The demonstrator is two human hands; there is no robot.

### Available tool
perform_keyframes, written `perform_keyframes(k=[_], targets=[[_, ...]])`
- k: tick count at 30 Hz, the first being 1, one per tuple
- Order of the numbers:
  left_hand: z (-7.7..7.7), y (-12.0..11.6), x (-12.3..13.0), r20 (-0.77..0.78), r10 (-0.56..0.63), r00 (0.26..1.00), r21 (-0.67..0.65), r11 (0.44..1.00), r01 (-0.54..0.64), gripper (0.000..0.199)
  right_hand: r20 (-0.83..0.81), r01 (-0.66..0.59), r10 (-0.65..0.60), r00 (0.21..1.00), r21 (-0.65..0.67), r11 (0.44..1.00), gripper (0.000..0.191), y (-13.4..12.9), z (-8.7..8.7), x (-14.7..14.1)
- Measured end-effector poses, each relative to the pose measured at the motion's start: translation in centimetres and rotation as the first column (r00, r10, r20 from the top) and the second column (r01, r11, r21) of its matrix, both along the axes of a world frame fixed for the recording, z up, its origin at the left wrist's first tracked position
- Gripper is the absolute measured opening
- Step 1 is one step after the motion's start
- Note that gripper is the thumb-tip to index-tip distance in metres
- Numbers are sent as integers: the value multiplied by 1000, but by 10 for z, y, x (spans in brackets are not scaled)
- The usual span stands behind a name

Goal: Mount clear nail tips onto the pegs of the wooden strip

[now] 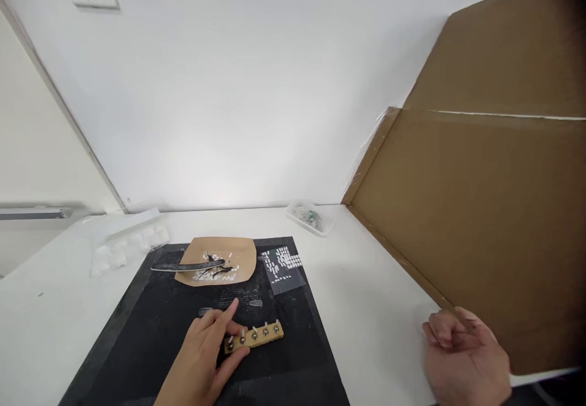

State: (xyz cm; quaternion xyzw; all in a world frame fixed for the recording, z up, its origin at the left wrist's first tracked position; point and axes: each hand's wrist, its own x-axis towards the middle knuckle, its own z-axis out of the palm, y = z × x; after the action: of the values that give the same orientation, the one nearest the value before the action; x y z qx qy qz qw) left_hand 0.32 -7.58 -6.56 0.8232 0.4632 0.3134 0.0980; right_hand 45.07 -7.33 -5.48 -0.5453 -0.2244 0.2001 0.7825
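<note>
My left hand (pixel 211 346) grips the left end of a small yellow bar (pixel 263 336) between thumb and fingers, its index finger stretched out above. The bar lies on a black mat (pixel 293 363) and carries a row of round metal pieces, each with a small pale tip standing up. Off to the right, beside the cardboard, my right hand (pixel 466 357) is palm up with its fingers curled in; whether anything is between them is too small to tell. Clear slips (pixel 256 303) lie just beyond my left hand.
A tan paper tray (pixel 247 262) holds white bits and a dark file (pixel 183 267). Right of it is a sheet (pixel 288 284) with white pieces. Behind stand a clear container (pixel 325 228) and a plastic bag (pixel 103 259). Cardboard (pixel 467 210) walls the right side.
</note>
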Motion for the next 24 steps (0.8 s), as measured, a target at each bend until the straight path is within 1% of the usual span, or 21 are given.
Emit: perform_keyframes(k=[2, 4, 6, 9, 13, 15, 17, 19, 20, 22, 24], targets=[[-2, 1, 3, -5, 44, 999, -19, 999, -44, 81, -123, -7, 10, 992, 25, 1000, 16, 2, 4, -7], [-3, 0, 2, -17, 90, 996, -23, 996, -90, 78, -156, -29, 32, 987, 24, 999, 15, 2, 6, -12], [-2, -2, 0, -60, 112, 992, -11, 994, -112, 73, -123, -34, 35, 992, 10, 999, 13, 2, 6, -15], [5, -8, -5, -150, 148, 978, 30, 989, -145, 70, -62, -54, 53, 997, -14, 998, 14, 4, 5, -17], [13, -14, -20, -153, 277, 948, 137, 956, -257, 62, 18, -177, 178, 984, -77, 981, 24, 9, 4, -22], [13, -16, -31, -141, 326, 935, 123, 943, -310, 51, 108, -215, 229, 967, -127, 968, 32, 10, 4, -25], [10, -17, -40, -103, 338, 935, 116, 938, -326, 38, 239, -209, 269, 933, -248, 946, 37, 8, 4, -28], [7, -18, -45, -88, 417, 904, 121, 906, -406, 32, 376, -165, 326, 867, -401, 901, 43, 5, 3, -29], [5, -18, -46, -87, 440, 894, 121, 895, -428, 31, 433, -137, 359, 827, -464, 875, 45, 4, 3, -28], [4, -19, -44, -102, 473, 875, 99, 880, -464, 30, 518, -93, 412, 749, -534, 840, 49, 3, 0, -26], [4, -18, -40, -128, 483, 866, 66, 876, -478, 30, 560, -72, 454, 693, -572, 817, 51, 5, -5, -22]])
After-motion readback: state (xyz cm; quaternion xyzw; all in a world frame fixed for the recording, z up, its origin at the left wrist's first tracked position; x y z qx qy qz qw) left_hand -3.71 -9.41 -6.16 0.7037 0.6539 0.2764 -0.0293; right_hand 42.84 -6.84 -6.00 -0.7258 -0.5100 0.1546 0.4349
